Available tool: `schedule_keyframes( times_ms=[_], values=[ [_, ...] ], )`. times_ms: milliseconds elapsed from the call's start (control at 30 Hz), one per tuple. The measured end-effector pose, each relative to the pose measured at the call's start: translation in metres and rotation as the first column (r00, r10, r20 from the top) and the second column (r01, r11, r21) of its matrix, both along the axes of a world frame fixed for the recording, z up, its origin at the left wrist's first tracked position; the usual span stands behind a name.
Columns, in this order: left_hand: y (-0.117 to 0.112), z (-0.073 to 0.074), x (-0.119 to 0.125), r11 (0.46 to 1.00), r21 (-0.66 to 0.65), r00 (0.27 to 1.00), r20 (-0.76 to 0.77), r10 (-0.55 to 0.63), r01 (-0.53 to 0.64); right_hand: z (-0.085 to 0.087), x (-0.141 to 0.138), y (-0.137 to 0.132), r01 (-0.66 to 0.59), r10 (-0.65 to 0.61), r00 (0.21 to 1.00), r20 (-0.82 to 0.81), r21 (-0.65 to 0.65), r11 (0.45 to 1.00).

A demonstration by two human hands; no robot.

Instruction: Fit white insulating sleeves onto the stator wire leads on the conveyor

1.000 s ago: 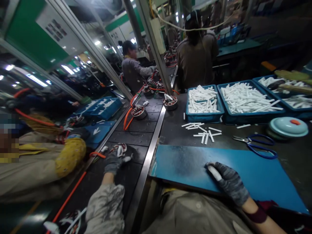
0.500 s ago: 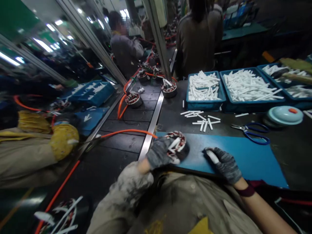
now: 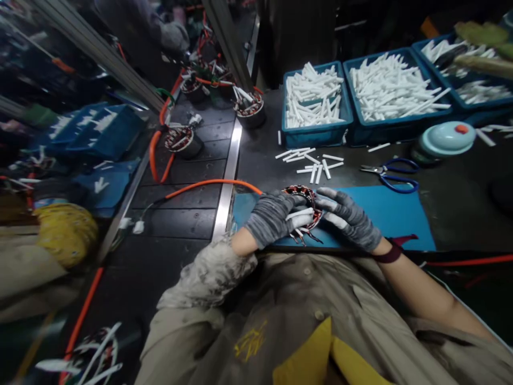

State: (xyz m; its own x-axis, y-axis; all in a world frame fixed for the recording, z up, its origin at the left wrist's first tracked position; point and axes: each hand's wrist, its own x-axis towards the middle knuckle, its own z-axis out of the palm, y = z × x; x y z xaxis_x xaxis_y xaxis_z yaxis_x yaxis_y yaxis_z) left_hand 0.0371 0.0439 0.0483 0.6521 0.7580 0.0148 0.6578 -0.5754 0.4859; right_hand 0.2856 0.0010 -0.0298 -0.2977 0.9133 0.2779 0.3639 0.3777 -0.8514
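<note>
A motor stator (image 3: 301, 191), a ring wound with reddish-brown wire, sits on the blue mat (image 3: 390, 211) in front of my body. My left hand (image 3: 274, 218), in a grey glove with white fingertips, closes round its left side. White sleeve tubes (image 3: 301, 213) stick out by my left fingers, and loose dark wire ends hang at the near side. On the right side of the ring my gloved right hand (image 3: 352, 218) has its fingers and thumb against it. The gloves cover much of the stator. An orange cable (image 3: 212, 183) runs up to my left hand.
Several white tubes (image 3: 318, 170) lie beyond the mat, below blue bins (image 3: 315, 138) full of them. Blue-handled pliers (image 3: 395, 174) and a lidded container (image 3: 447, 140) are at right. More stators (image 3: 184, 141) stand on the conveyor (image 3: 180, 219). A co-worker's yellow sleeve (image 3: 66, 232) is at left.
My right hand has moved left from the mat to the stator. The stator's wire ends now face me. The view has tilted down and shifted.
</note>
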Motion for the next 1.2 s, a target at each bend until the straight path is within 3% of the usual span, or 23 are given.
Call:
schedule_keyframes(
  times_ms=[133, 233, 400, 567, 733, 867, 1033, 1133, 1200],
  values=[
    [-0.001, -0.004, 0.013, 0.994, 0.109, 0.982, -0.186, 0.027, -0.006, 0.014, -0.018, 0.026, -0.160, 0.157, 0.982, -0.110, -0.019, 0.987],
    [-0.004, -0.002, -0.001, 0.984, 0.174, 0.982, -0.174, 0.079, -0.048, 0.021, -0.024, 0.042, -0.238, 0.211, 0.958, -0.194, -0.126, 0.963],
    [-0.003, -0.002, -0.022, 0.996, 0.094, 0.991, -0.135, 0.004, 0.008, 0.039, -0.021, 0.058, -0.427, 0.334, 0.899, -0.283, -0.394, 0.814],
    [-0.001, -0.006, -0.029, 0.993, -0.010, 0.993, -0.034, -0.114, 0.113, 0.055, -0.027, 0.055, -0.416, 0.336, 0.909, -0.248, -0.465, 0.782],
    [-0.004, -0.015, -0.032, 0.995, -0.016, 0.993, 0.072, -0.093, 0.095, 0.055, -0.041, 0.047, -0.357, 0.240, 0.928, -0.285, -0.500, 0.789],
    [-0.003, -0.019, -0.037, 0.994, 0.001, 0.993, 0.041, -0.112, 0.112, 0.050, -0.041, 0.048, -0.225, 0.182, 0.973, -0.144, -0.391, 0.892],
    [0.007, -0.015, -0.035, 0.986, -0.054, 0.985, 0.085, -0.152, 0.157, 0.049, -0.034, 0.047, -0.322, 0.331, 0.941, 0.068, -0.116, 0.940],
    [0.006, -0.009, -0.025, 0.995, -0.073, 0.995, -0.061, -0.079, 0.074, 0.047, -0.035, 0.040, -0.260, 0.223, 0.919, 0.324, 0.073, 0.963],
    [0.001, -0.004, -0.018, 1.000, -0.022, 0.983, -0.184, -0.011, 0.007, 0.044, -0.032, 0.036, -0.234, 0.165, 0.908, 0.386, 0.141, 0.962]
  ],
)
